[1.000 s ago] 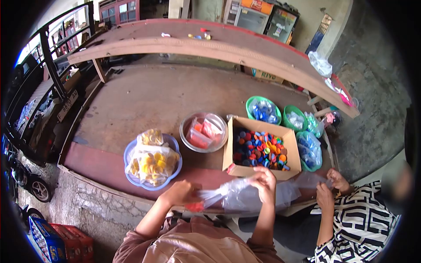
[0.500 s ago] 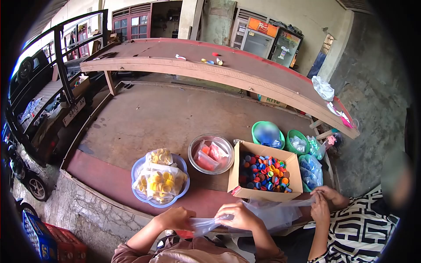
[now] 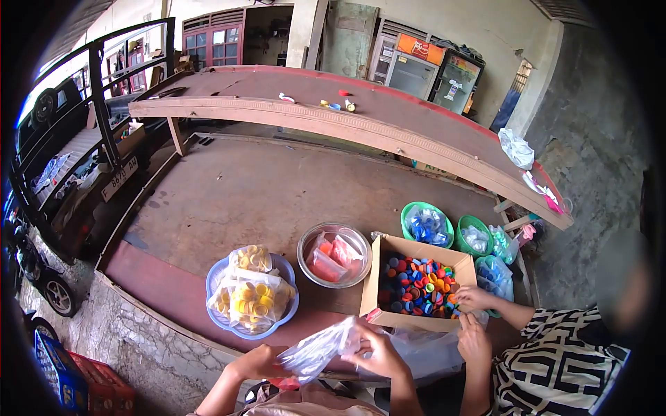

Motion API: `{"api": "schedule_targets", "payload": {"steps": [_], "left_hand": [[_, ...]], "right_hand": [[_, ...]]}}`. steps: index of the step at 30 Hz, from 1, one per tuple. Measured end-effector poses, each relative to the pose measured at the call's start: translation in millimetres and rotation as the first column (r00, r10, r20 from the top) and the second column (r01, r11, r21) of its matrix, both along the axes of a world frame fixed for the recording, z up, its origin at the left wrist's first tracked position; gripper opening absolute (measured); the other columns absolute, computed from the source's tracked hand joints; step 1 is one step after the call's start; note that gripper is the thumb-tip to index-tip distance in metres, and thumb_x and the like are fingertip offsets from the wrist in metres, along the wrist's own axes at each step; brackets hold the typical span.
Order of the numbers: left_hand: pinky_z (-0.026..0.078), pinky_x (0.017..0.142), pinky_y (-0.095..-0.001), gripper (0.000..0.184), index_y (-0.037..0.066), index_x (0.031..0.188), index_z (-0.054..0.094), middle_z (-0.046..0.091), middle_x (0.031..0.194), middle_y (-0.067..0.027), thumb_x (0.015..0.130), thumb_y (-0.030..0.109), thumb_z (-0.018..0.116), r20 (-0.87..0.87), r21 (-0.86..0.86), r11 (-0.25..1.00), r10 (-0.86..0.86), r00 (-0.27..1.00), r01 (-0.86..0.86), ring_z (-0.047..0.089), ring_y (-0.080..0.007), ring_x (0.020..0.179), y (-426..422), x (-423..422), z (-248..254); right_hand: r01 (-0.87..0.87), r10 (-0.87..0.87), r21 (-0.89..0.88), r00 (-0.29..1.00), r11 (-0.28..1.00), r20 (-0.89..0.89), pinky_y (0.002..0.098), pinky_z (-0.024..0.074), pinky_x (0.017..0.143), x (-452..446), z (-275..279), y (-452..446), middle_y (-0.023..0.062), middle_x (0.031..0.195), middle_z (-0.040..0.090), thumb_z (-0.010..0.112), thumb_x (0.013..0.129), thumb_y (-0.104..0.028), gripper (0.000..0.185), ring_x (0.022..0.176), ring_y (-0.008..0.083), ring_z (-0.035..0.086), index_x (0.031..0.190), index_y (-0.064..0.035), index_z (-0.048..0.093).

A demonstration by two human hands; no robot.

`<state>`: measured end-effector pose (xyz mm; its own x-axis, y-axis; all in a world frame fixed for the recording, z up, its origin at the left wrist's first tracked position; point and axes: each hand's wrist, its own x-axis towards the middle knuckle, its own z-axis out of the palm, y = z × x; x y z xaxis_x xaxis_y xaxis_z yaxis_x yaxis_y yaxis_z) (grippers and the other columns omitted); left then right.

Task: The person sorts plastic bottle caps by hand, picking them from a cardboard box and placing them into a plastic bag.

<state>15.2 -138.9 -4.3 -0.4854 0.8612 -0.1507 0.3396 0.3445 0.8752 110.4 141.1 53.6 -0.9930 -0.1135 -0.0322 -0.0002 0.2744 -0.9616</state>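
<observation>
A clear plastic bag stretches between my two hands, low in front of me. My left hand is closed on its left end, where something red shows at the bottom. The fingers of my right hand pinch its upper right edge. Just beyond stands a cardboard box of mixed coloured bottle caps. Further left are a metal bowl with bags of red caps and a blue basin with bags of yellow caps.
A co-worker sits at my right, one hand at the box's edge, the other near it. Flat clear plastic lies before the box. Green baskets of bagged caps stand behind it. A raised shelf spans the table's far side.
My hands have raised and tilted the bag, its right end now higher. The co-worker's hands have moved left from the stretched plastic to the box of caps.
</observation>
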Motion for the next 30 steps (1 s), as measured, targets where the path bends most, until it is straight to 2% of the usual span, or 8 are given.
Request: {"api": "schedule_targets", "payload": {"steps": [3, 8, 9, 12, 14, 19, 24, 30], "left_hand": [[0.048, 0.065, -0.0333, 0.033, -0.001, 0.099, 0.057, 0.064, 0.078, -0.0159, 0.072, 0.016, 0.068, 0.043, -0.038, 0.999, 0.033, 0.999, -0.032, 0.062, -0.0277, 0.069, 1, 1, 11], [0.048, 0.064, -0.035, 0.036, -0.001, 0.099, 0.057, 0.063, 0.078, -0.0159, 0.071, 0.019, 0.07, -0.165, -0.101, 0.994, 0.029, 0.986, -0.046, 0.062, -0.0285, 0.071, -13, -5, -8], [0.048, 0.064, -0.0352, 0.037, -0.001, 0.099, 0.057, 0.063, 0.078, -0.0161, 0.071, 0.02, 0.07, -0.22, -0.088, 0.995, 0.034, 0.975, -0.055, 0.062, -0.0285, 0.071, -14, -7, -12], [0.048, 0.064, -0.0349, 0.04, -0.001, 0.102, 0.057, 0.063, 0.078, -0.0161, 0.071, 0.02, 0.072, -0.155, 0.063, 0.995, 0.084, 0.984, -0.075, 0.062, -0.0276, 0.071, -3, -9, -11], [0.048, 0.066, -0.0333, 0.045, 0.0, 0.106, 0.056, 0.064, 0.08, -0.0144, 0.07, 0.019, 0.073, -0.065, 0.018, 0.998, 0.058, 0.996, -0.057, 0.062, -0.0237, 0.072, 7, -11, -8], [0.048, 0.059, -0.03, 0.039, 0.001, 0.106, 0.057, 0.064, 0.071, -0.0125, 0.073, 0.016, 0.07, 0.07, 0.045, 0.998, 0.048, 0.996, -0.051, 0.061, -0.0167, 0.06, 31, -13, 8], [0.047, 0.057, -0.0273, 0.039, 0.003, 0.107, 0.059, 0.064, 0.07, -0.0089, 0.075, 0.022, 0.071, 0.096, -0.109, 0.985, -0.122, 0.988, 0.132, 0.059, -0.0111, 0.059, 40, -24, 23], [0.047, 0.058, -0.0256, 0.036, 0.003, 0.104, 0.06, 0.064, 0.073, -0.0064, 0.076, 0.022, 0.071, 0.208, 0.11, 0.994, -0.006, 0.978, -0.017, 0.059, -0.0096, 0.061, 41, -29, -2]], "right_hand": [[0.124, -0.129, -0.089, 0.991, 0.988, -0.043, 0.0211, 0.0507, 0.061, -2, 5, 18, 0.0062, 0.083, 0.064, 0.06, 0.08, 0.004, 0.038, 0.073, 0.0122, 0.065, 0.117, 0.0003, 0.052], [0.358, -0.46, -0.361, 0.85, 0.861, -0.256, 0.0218, 0.0493, 0.056, 5, 1, 69, 0.0081, 0.078, 0.061, 0.06, 0.079, 0.005, 0.021, 0.059, 0.0108, 0.058, 0.1, 0.0014, 0.056], [0.415, -0.548, -0.447, 0.807, 0.793, -0.222, 0.0253, 0.0502, 0.065, 8, 3, 70, 0.0102, 0.09, 0.06, 0.069, 0.075, -0.003, 0.021, 0.073, 0.015, 0.06, 0.092, 0.0005, 0.057], [0.278, -0.251, -0.025, 0.824, 0.96, -0.508, 0.0307, 0.0482, 0.077, -4, 26, 39, 0.0119, 0.103, 0.057, 0.078, 0.066, -0.014, 0.035, 0.09, 0.0202, 0.058, 0.094, -0.0017, 0.059], [0.199, 0.039, 0.354, 0.825, 0.914, -0.564, 0.0329, 0.0459, 0.084, -12, 30, 21, 0.01, 0.098, 0.059, 0.086, 0.054, -0.022, 0.063, 0.102, 0.0211, 0.053, 0.106, -0.0043, 0.055], [0.36, -0.245, 0.176, 0.851, 0.916, -0.465, 0.0284, 0.0493, 0.069, -15, 17, 20, 0.007, 0.082, 0.061, 0.073, 0.065, 0.002, 0.015, 0.074, 0.0175, 0.06, 0.077, -0.004, 0.067], [0.435, -0.225, 0.321, 0.822, 0.841, -0.522, 0.0279, 0.0488, 0.066, -20, 25, 26, 0.0062, 0.078, 0.06, 0.076, 0.062, -0.002, 0.019, 0.067, 0.0171, 0.059, 0.078, -0.0034, 0.068], [0.336, -0.099, 0.375, 0.844, 0.864, -0.528, 0.0278, 0.043, 0.058, -27, 36, 56, 0.0039, 0.067, 0.063, 0.077, 0.062, -0.004, 0.013, 0.062, 0.0158, 0.056, 0.071, -0.0053, 0.068]]}}
